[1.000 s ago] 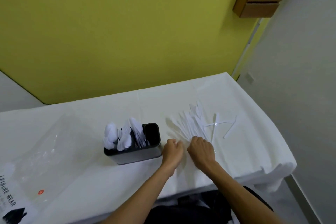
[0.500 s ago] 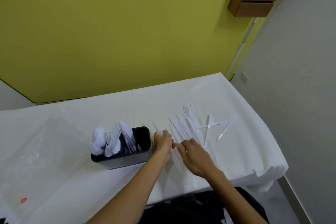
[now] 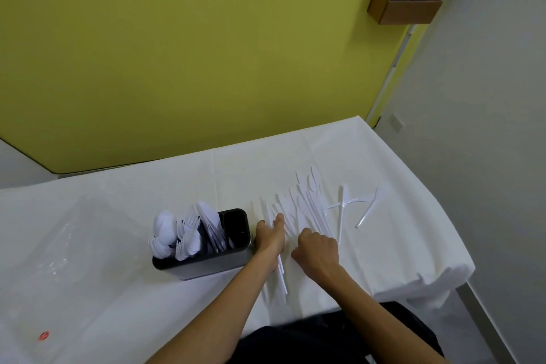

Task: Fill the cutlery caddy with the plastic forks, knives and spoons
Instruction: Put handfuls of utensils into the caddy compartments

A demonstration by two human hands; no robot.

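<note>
A person sits at a table (image 3: 339, 139) with a white cloth. The caddy (image 3: 204, 263) is dark and stands near the front edge, about the middle of the table. Its left parts are full of white spoons (image 3: 164, 230) and forks (image 3: 187, 233), and more white pieces stand next to them. The part on the right end looks empty.

Just to the right of the caddy lies a row of white knives (image 3: 298, 207), spread out like a fan. Three more pieces (image 3: 344, 207) lie apart, closer to the right edge. A clear plastic bag (image 3: 59, 245) lies on the left side of the table.

The left hand (image 3: 270, 236) rests on the knives right beside the caddy. Its fingers are bent down on them, but I cannot tell if it has hold of any. The right hand (image 3: 317, 251) is curled up over the handle ends of the knives. I cannot tell if it has one pinched.

The knives look very light, thin and smooth. They lie flat on the cloth, so they may be hard to pick up, and they can slide away or bend. I think it is best to push a few together first, then pinch them by the handles near the front edge. Then they can go handle down into the empty right part. A big bunch may slip and scatter.
</note>
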